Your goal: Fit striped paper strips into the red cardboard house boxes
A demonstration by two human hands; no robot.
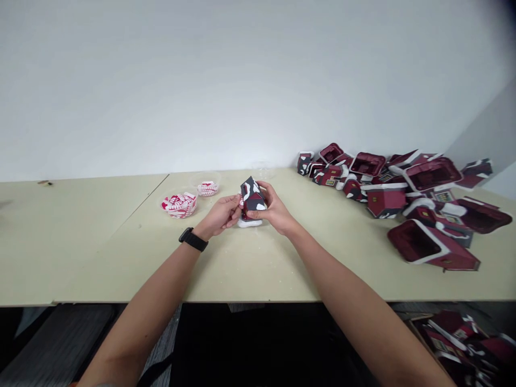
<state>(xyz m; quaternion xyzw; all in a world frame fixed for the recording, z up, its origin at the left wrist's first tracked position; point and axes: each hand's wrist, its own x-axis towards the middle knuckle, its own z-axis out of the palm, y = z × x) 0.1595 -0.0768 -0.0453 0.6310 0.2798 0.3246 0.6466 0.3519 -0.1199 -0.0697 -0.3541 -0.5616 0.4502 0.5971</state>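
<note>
A small model house (pixel 251 198) with a dark grey roof, white patches and a dark red wall stands on a white base on the beige table (pixel 258 258). My right hand (pixel 274 210) wraps round its right side and grips it. My left hand (pixel 223 214), with a black watch on the wrist, pinches at the house's left wall, fingers closed on it.
Two clear shallow dishes of red-and-white pieces (pixel 180 205) (pixel 207 188) sit left of the house. A heap of several dark red house boxes (pixel 407 196) covers the table's right side. More of them lie in a box on the floor (pixel 459 338). A white wall runs behind.
</note>
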